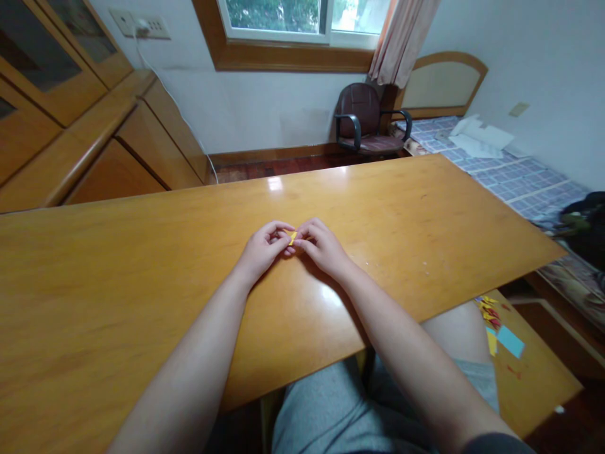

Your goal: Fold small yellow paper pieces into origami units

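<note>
A small piece of folded yellow paper (293, 238) is pinched between my two hands, just above the middle of the wooden table (142, 271). My left hand (265, 247) grips its left side with thumb and fingers closed. From the right, my right hand (322, 244) pinches the other side, thumb against fingertips. Only a sliver of the yellow paper shows, as the fingers cover the rest of it. Both wrists are low over the tabletop.
At lower right, a lower wooden surface (534, 384) holds several small yellow and red folded pieces (489, 312) and a light blue paper sheet (511, 342). Beyond the table are an office chair (360, 120) and a bed (508, 170). A wooden cabinet (108, 145) stands at left.
</note>
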The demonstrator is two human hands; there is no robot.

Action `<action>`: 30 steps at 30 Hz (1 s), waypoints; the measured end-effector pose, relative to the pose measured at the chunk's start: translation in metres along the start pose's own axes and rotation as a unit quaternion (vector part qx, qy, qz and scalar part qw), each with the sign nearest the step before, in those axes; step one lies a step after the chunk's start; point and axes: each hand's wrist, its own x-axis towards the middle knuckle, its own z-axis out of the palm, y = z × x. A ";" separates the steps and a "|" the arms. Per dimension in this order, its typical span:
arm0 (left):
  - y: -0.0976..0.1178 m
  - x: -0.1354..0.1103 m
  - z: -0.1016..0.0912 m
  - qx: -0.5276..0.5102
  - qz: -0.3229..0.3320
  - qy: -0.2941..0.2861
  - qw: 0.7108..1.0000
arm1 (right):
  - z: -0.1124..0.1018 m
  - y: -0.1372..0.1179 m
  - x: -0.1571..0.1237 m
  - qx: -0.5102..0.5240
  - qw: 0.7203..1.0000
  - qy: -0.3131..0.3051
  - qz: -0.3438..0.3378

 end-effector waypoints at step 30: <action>0.002 -0.002 0.001 -0.067 -0.006 0.022 0.997 | 0.001 0.006 0.000 -0.039 0.998 0.036 -0.029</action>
